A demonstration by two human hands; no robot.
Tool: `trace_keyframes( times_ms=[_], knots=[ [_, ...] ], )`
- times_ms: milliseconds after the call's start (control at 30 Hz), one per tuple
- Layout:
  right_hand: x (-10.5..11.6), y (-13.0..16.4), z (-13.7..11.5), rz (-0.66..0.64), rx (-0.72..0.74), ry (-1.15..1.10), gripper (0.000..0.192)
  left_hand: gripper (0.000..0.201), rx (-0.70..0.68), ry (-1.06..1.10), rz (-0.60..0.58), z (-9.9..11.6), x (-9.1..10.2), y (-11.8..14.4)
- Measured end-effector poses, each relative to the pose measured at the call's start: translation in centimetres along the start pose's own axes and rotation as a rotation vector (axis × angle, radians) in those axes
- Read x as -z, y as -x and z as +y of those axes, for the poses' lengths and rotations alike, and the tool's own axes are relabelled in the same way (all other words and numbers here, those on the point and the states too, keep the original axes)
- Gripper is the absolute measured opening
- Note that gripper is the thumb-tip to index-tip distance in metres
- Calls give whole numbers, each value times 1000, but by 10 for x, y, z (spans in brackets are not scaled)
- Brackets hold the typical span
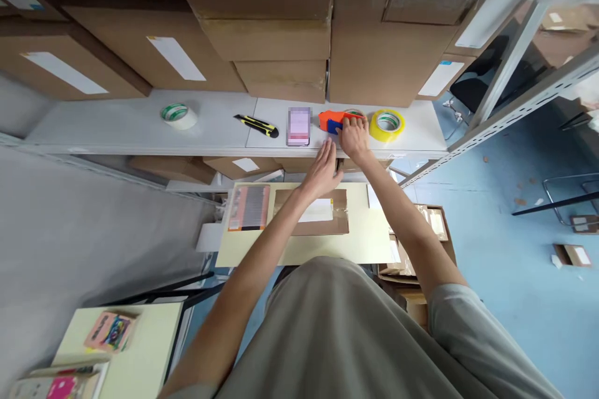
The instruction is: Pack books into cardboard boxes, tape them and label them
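Fingers of the right hand (354, 136) are bent in close around the near end of an orange and blue tape dispenser (330, 120), and from where I stand they seem to have hold of it, though the hand itself hides how firm that grip is. The dispenser is on the white shelf (215, 128), between a blurred thing like a phone (299, 126) and a yellow roll of tape (387, 124). That roll is just beside the right hand, so a careless swing outward could knock it over the shelf's front edge. A weak grip could let the dispenser twist, and any bare cutting teeth, which I can't make out, might nick the left hand (322, 171) waiting so near. Dragging the dispenser leftward could shove the phone into the box cutter (257, 125). Whatever slipped off the front would likely drop onto the cardboard box (340, 215) on the pale surface (365, 249) below. The 2 arms reach forward and draw together, elbows nearly straight; the right hand is knuckles up, while the left is lower, its fingers extended and loosely parted toward the dispenser, gripping nothing I can see. Whether they touch the shelf edge I cannot tell.
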State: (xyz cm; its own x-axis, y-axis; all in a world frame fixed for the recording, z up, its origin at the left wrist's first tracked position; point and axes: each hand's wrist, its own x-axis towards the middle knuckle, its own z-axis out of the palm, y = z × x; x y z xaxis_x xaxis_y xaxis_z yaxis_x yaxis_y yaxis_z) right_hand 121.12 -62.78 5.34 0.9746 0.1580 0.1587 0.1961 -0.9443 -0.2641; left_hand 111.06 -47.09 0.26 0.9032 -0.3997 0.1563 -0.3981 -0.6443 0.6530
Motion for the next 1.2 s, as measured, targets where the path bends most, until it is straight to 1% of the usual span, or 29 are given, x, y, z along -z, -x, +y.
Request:
trace_keyframes(
  times_ms=[67,100,133,200,267,333,367,400,433,467,533,567,600,667,733,833,900,967,1033,1133,1200],
  knots=[
    [-5,12,11,107,16,-41,65,92,98,11,14,-15,8,30],
    [-8,25,18,153,21,-64,70,90,161,9,34,-25,13,50],
    [-10,45,26,183,16,-90,74,90,227,-1,65,-37,20,73],
    [-19,100,36,187,-31,-158,84,91,396,-18,165,-59,32,124],
    [-32,167,35,125,-137,-250,94,84,581,-12,234,-75,39,174],
    [-51,229,20,-18,-271,-362,104,73,699,19,209,-80,37,211],
    [-61,253,9,-105,-340,-417,108,68,733,39,175,-77,32,223],
    [-71,271,-3,-159,-403,-451,112,65,756,46,138,-73,26,231],
    [-81,283,-14,-166,-456,-459,115,65,771,36,106,-67,20,234],
    [-89,289,-23,-155,-505,-461,115,69,782,7,84,-60,14,233],
    [-99,292,-32,-92,-581,-453,112,79,802,-78,68,-52,5,226],
    [-101,290,-32,-69,-611,-462,109,80,809,-114,64,-51,3,221],
    [-102,288,-29,-55,-635,-489,106,76,812,-137,60,-52,3,217],
    [-101,287,-18,-31,-658,-592,101,59,809,-146,53,-61,5,211],
    [-100,288,-6,6,-668,-737,98,51,777,-107,67,-73,8,211],
    [-103,292,5,53,-708,-913,96,53,732,1,114,-85,11,218],
    [-101,295,5,72,-748,-971,95,56,717,55,127,-87,14,224],
    [-93,299,2,93,-756,-1000,89,58,682,99,140,-85,20,230],
    [-78,304,-2,124,-725,-1006,77,56,622,158,176,-82,29,236],
    [-52,315,-6,176,-644,-956,58,48,521,287,232,-83,42,246],
    [-43,324,-5,191,-597,-913,52,38,472,376,256,-90,44,255]
  ],
)
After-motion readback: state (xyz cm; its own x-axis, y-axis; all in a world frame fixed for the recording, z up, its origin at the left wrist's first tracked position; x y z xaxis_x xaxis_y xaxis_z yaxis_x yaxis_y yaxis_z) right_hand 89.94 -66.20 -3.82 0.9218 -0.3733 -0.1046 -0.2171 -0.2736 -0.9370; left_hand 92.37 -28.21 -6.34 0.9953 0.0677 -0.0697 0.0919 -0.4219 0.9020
